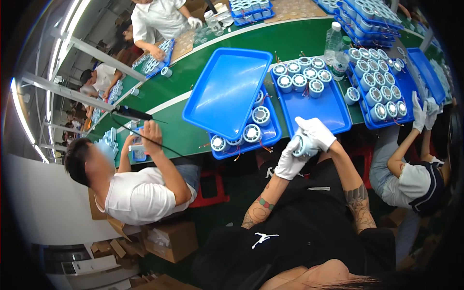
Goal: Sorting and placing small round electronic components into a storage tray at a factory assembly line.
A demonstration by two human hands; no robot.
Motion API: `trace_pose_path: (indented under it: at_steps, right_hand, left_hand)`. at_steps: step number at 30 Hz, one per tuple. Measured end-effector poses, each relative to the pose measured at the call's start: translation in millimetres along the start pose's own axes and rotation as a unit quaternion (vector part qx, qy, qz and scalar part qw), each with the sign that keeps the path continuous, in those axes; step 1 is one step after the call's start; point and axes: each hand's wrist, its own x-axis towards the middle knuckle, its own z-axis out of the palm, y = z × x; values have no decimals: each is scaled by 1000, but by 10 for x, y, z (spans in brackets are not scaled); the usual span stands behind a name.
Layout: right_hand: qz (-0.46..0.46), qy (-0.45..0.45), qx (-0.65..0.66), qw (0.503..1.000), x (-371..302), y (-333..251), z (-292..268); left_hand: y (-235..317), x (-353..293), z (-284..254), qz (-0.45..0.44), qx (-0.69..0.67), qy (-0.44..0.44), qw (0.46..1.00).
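Observation:
Between my two white-gloved hands is a light-blue cylindrical unit [303, 146] with a paler round end, held in front of my body near the table edge. My left hand [289, 163] closes round its lower left side. From above and the right, my right hand [316, 134] grips the same unit, its fingers partly hiding it. Just beyond my hands lies a blue tray [316, 113] with several similar units [299, 81] standing at its far end, thin wires showing beside some. Its near half is bare.
Left of it, an empty blue tray [227, 92] rests tilted over another tray [271, 137] of units. A full tray [377, 84] and bottles [332, 43] stand to the right. Co-workers sit at left [145, 193] and right [411, 179] along the green table [181, 108].

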Motion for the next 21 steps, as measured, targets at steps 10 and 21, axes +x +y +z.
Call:
trace_pose_path:
  at_steps: [10,21]
  right_hand:
    - [-209,34,-135,968,-522,-281,195]
    - [-324,12,-424,846,-122,-411,465]
  left_hand:
    - [19,-177,-77,252,78,101,959]
    - [-75,-327,281,383,188,81,901]
